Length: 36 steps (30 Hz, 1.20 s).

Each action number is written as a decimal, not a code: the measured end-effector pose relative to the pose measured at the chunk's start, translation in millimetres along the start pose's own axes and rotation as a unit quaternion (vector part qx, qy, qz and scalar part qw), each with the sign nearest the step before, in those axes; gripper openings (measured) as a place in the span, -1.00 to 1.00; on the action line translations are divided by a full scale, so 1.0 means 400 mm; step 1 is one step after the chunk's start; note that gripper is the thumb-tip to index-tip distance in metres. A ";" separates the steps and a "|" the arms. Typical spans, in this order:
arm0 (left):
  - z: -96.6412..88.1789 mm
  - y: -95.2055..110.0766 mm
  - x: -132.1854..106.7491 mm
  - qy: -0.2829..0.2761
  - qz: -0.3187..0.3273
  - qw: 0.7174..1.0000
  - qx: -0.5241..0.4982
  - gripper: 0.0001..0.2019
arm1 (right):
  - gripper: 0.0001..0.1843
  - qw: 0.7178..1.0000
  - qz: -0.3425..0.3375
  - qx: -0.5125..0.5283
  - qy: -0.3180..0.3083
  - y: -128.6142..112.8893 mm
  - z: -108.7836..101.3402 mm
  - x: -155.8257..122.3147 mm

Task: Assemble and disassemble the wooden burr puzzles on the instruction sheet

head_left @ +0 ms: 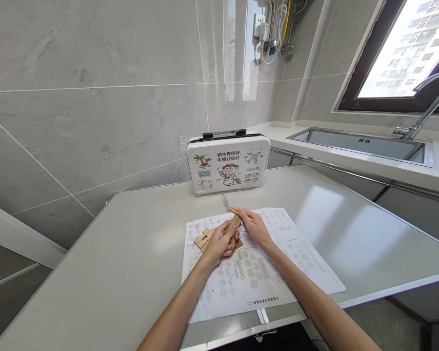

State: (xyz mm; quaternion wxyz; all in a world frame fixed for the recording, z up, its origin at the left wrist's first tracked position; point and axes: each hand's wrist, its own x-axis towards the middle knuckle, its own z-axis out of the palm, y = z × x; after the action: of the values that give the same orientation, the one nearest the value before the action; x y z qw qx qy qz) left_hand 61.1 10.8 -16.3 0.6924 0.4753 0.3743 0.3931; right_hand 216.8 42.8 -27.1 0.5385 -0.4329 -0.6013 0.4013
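Note:
My left hand (220, 243) is closed around a light wooden block (235, 221) that slants up out of my fist. My right hand (255, 227) pinches a thin wooden piece (233, 210) at the block's upper end, and the two hands almost touch. Beside my left hand lies a flat cluster of notched wooden pieces (202, 239), partly covered by that hand. Another bit of wood (239, 243) shows just under my fingers. Everything is over a printed paper sheet (278, 287) covered with small puzzle-like drawings; the exact joint between the held pieces is hidden by my fingers.
Behind the paper a white carry case (212, 170) with cartoon prints and a black handle stands upright on the grey-white table (146, 253). A sink (354, 139) with a curved tap (433, 100) is set in the counter at right, below a window. A tiled wall rises behind.

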 end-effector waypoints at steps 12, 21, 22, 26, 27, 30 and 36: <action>0.013 -0.010 0.007 0.022 0.021 1.000 -0.004 -0.55 | -0.58 0.996 0.049 0.071 -0.003 -0.014 0.000 0.004; 0.006 -0.024 0.009 0.006 0.021 0.999 -0.025 -0.60 | -0.42 0.985 0.121 0.111 -0.056 0.004 -0.003 0.012; 0.007 -0.026 0.009 0.008 0.023 0.999 -0.029 -0.60 | -0.41 0.982 0.128 0.125 -0.060 0.003 -0.002 0.011; 0.010 -0.030 0.009 0.013 0.032 0.999 -0.037 -0.61 | -0.39 0.975 0.133 0.164 -0.065 -0.004 0.003 0.002; 0.010 -0.030 0.009 0.015 0.033 0.999 -0.039 -0.61 | -0.38 0.975 0.133 0.167 -0.067 -0.005 0.003 0.000; 0.009 -0.032 0.009 0.019 0.035 0.998 -0.039 -0.61 | -0.36 0.974 0.132 0.168 -0.070 -0.005 0.003 -0.003; 0.007 -0.040 0.009 0.018 0.044 0.998 -0.036 -0.60 | -0.35 0.968 0.143 0.191 -0.074 -0.001 0.002 -0.008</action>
State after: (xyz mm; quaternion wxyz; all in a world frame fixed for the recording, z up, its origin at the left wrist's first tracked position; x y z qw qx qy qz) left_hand 67.9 9.3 -31.3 0.6845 0.4586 0.3512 0.4448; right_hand 216.3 39.8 -27.8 0.5017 -0.3728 -0.4839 0.6125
